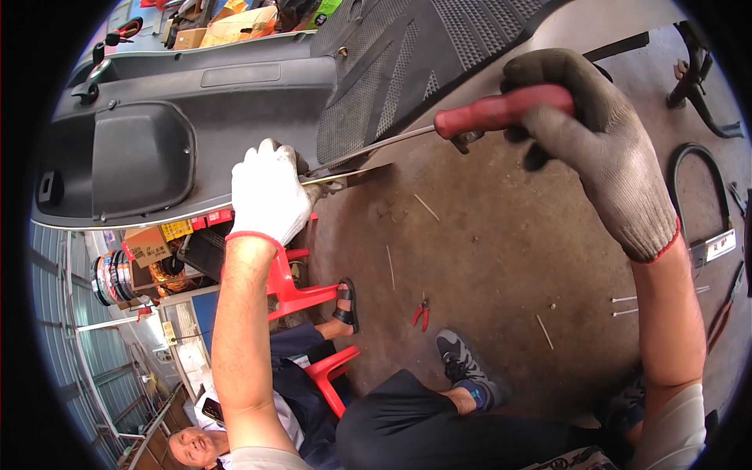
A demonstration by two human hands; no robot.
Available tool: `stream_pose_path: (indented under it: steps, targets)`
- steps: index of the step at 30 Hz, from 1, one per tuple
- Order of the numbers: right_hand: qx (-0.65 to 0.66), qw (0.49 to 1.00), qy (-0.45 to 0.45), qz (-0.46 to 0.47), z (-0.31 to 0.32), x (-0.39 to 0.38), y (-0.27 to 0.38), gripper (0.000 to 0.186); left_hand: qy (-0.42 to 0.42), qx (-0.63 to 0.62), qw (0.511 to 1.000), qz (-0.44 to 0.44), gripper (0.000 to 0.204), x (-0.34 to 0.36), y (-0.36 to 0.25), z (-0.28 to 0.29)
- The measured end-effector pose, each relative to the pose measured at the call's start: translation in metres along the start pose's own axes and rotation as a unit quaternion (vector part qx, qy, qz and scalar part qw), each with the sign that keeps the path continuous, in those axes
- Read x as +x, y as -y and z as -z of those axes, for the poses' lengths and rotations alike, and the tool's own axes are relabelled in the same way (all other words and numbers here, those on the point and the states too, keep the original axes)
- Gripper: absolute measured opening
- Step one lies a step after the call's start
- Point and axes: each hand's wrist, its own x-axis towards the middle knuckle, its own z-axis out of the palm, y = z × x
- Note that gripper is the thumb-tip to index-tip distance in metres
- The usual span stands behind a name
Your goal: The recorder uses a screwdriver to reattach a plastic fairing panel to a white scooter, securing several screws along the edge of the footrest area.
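My right hand (603, 141), in a grey, soiled glove, is wrapped round the red handle of a screwdriver (501, 111). Its long shaft slants down to the left, toward my other hand. In a white glove with a red cuff, my left hand (270, 192) is closed at the lower edge of a black scooter body panel (258, 117). A flat metal piece (335, 185) juts out beside its thumb, and the screwdriver's shaft passes close above it. The screwdriver's tip is hidden by the left hand or the metal piece. Ribbed footboard matting (384, 78) covers the panel's right part.
On the concrete floor (470, 258) lie red-handled pliers (421, 315), several thin rods and bolts, and a black U-shaped lock (709, 204). A person sits at lower left near a red plastic chair (298, 294). Boxes (149, 247) and tyres stand behind.
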Motion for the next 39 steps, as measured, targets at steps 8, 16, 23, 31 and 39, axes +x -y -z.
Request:
stream_pose_path:
  steps: [8, 16, 23, 31, 39]
  targets:
    - [0.005, 1.000, -0.004, 0.000, 0.003, -0.001, 0.010, 0.033, 0.018, 0.006, 1.000, 0.006, 0.035, 0.002, -0.001, 0.004]
    - [0.039, 0.999, 0.030, -0.015, 0.003, 0.000, 0.005, 0.033, 0.022, 0.009, 1.000, 0.006, 0.036, 0.003, -0.004, 0.006]
    - [0.035, 0.999, 0.017, 0.004, 0.000, -0.002, 0.009, 0.027, 0.012, 0.015, 1.000, 0.003, 0.036, 0.002, -0.001, 0.004]
    - [0.064, 0.986, -0.020, 0.155, -0.004, -0.009, 0.000, 0.016, 0.018, -0.024, 1.000, 0.003, 0.034, 0.004, -0.003, 0.008]
    - [0.017, 0.984, -0.048, 0.170, 0.035, -0.015, 0.009, 0.022, -0.073, -0.168, 0.983, 0.007, 0.025, -0.017, -0.013, 0.016]
